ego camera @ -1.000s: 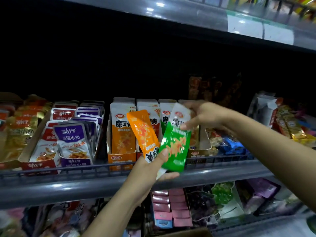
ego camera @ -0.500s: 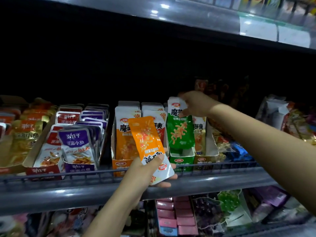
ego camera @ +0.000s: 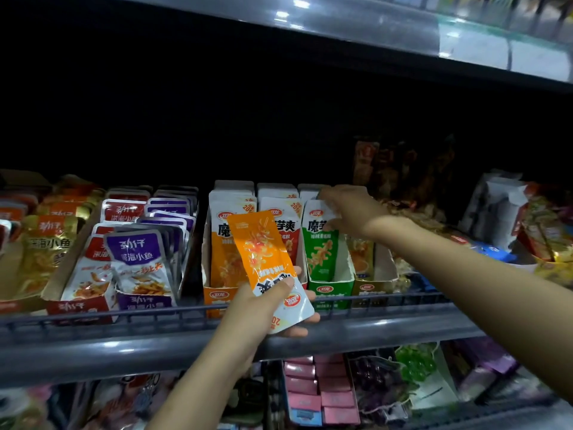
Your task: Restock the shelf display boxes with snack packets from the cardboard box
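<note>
Shelf (ego camera: 93,352), wire-fronted, left to right.

Purple fish packets (ego camera: 136,262): leaning forward in their tray so the fronts are facing the aisle.

Orange display box (ego camera: 218,297): holding upright packets in a row, labels outward.

Orange packet (ego camera: 263,259): being held upside down and tilted in front of the orange display box, clear of the shelf, probably waiting its turn for that box.

Left hand (ego camera: 263,308): gripping the orange packet's lower end, thumb curled across the front and fingers behind.

Green display box (ego camera: 331,290): partly filled, with room showing behind its front wall.

Green packet (ego camera: 321,243): standing upright in the green display box, label forward.

Right hand (ego camera: 347,209): fingers curling over the green packet's top edge, seemingly seating it; whether it is gripping or only pressing cannot be told.

Cardboard supply box: not in view.
</note>
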A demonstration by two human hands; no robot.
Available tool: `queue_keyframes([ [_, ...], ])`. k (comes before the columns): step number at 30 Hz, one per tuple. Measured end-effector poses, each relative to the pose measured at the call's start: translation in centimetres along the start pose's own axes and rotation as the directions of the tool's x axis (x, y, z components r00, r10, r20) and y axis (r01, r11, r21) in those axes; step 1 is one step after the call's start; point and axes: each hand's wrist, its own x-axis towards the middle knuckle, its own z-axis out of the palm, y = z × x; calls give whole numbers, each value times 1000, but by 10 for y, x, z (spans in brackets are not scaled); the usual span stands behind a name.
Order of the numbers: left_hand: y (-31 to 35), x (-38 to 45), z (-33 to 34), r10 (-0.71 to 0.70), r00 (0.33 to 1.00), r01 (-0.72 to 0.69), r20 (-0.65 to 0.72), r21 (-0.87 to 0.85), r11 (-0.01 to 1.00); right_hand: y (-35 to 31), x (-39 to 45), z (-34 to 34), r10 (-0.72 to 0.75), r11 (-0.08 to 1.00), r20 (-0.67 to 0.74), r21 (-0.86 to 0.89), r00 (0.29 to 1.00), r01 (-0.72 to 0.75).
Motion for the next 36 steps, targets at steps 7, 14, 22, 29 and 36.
queue_keyframes([
  [7,-2,0,-3,0,999,1,-51,34,999,8,-5,15,-6,999,-165,50,986,14],
  [14,-2,-4,1,113,986,-99,-120,119,988,-20,-41,3,38,836,-269,536,962,117],
  [22,8,-7,1,168,963,-193,-209,-104,976,-54,-74,-3,-185,549,269,826,945,-127],
  [29,29,-14,-27,239,897,-314,-371,-156,937,-54,-59,-14,-90,532,366,804,926,-266],
  [36,29,-14,-44,192,925,-178,-327,73,981,-66,-28,-16,106,-20,202,979,974,-201],
])
